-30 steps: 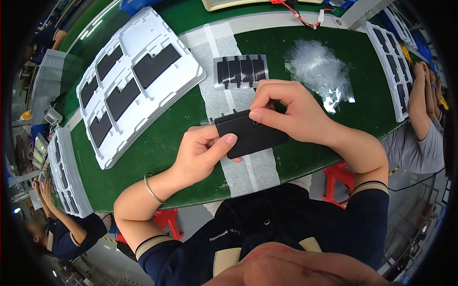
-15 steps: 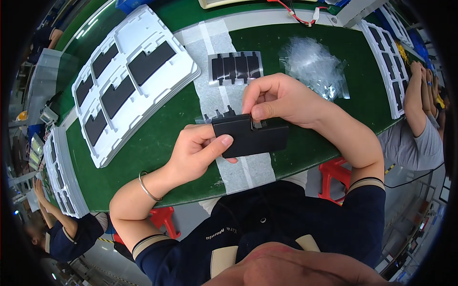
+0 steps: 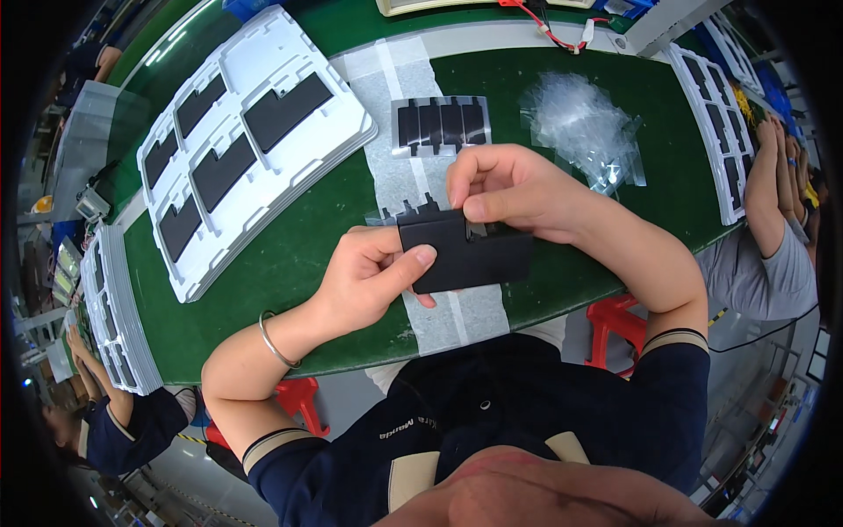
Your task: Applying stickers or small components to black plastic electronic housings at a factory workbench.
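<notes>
the flat black part (image 3: 465,268) is held over the paper strip (image 3: 457,325). the left hand (image 3: 364,272) clamps 1 end; the right hand (image 3: 509,189) has 2 fingertips set narrow at the notch (image 3: 477,230); whether they grip cannot be told. brace the part; work the edge gently. pale lettering (image 3: 408,428) marks the shirt (image 3: 527,404) on the strip's near side.

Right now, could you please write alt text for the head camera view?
A bare left hand holds a flat, notched black part over a green worktable, while the bare right hand touches its far edge. Nearby lie stacked white plastic trays with flat black pieces, black strips on clear film, and a pile of transparent sheets.
</notes>
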Demonstrator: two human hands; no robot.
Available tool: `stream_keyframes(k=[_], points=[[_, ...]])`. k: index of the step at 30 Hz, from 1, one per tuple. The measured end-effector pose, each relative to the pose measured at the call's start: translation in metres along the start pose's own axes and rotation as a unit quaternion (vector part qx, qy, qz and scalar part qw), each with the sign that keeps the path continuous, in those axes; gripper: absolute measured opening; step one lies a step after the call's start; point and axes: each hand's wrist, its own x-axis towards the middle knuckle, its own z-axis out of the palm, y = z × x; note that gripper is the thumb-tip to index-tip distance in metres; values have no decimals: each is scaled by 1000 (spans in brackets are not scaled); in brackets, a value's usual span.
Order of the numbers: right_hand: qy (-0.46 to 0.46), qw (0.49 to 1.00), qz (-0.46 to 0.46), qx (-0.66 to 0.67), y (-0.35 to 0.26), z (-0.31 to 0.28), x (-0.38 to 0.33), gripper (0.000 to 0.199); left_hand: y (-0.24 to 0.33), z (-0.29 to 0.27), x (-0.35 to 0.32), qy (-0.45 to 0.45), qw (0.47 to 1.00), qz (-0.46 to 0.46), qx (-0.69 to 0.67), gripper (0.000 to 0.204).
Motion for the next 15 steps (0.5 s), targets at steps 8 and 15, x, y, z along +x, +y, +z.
stream_keyframes(k=[8, 15], points=[[67, 952, -93, -282, -5, 2, -3, 13, -3, -1, 5, 47, 998, -12, 30, 26], [117, 853, -245, -446, 2, 10, -3, 13, -6, -3, 4, 33, 997, 8, 65, 25]])
